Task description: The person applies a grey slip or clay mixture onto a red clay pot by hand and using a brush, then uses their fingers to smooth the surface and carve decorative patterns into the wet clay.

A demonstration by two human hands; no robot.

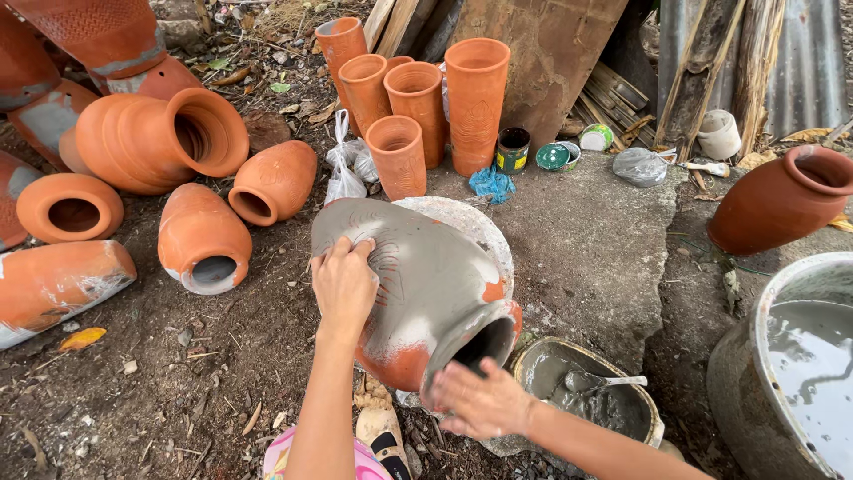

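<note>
While it lies tilted on a round stone slab [462, 218], a terracotta pot [418, 284] coated in wet grey slip is steadied by two flat, open hands: the left hand [345, 283] on its belly, the right hand [480, 400] at its mouth. Beside it, a bowl [653, 418] holds grey slip and a spoon [597, 382]; a large basin [755, 356] holds murky water.

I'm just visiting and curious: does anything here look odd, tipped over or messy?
Several terracotta pots lie on their sides on the dirt instead of standing. The pot under the left hand is only partly covered in grey slip; orange patches show near its mouth.
</note>
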